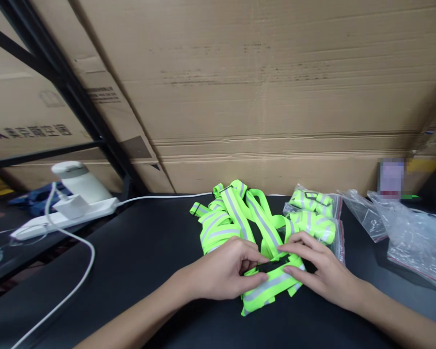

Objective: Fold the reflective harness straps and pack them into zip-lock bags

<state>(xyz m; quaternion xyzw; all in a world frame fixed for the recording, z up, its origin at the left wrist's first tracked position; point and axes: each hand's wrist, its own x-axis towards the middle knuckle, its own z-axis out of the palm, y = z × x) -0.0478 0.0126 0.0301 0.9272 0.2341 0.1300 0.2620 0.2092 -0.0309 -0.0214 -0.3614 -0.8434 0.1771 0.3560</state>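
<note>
Brown cardboard point(261, 97) across the whole back, in at least two large sheets. Below it, one black table point(160, 247). At the left, one black metal frame point(76, 102) slanting in front of the cardboard. On the table near the middle, one heap of lime-green reflective straps point(221, 228) with grey stripes, layered too closely to count. At far right, clear plastic bags point(417, 242), at least two, overlapping. On the front of the heap, two hands, hiding part of it: left hand point(232, 269) with curled fingers, thumb and index tip at the near strap; right hand point(319, 266) with thumb and index parted, tips on the same strap; firmness of either grip impossible to tell. Close against the heap's right side, crowding the right hand, two bagged green bundles point(314, 227), one behind the other. Well apart at left, one white power strip point(90, 213); behind it, one white bottle point(85, 182) and some blue material point(36, 198); on it, one white adapter point(70, 206) with a cable point(89, 271) looping toward the front. Between the fingertips, one small black piece point(274, 264).
</note>
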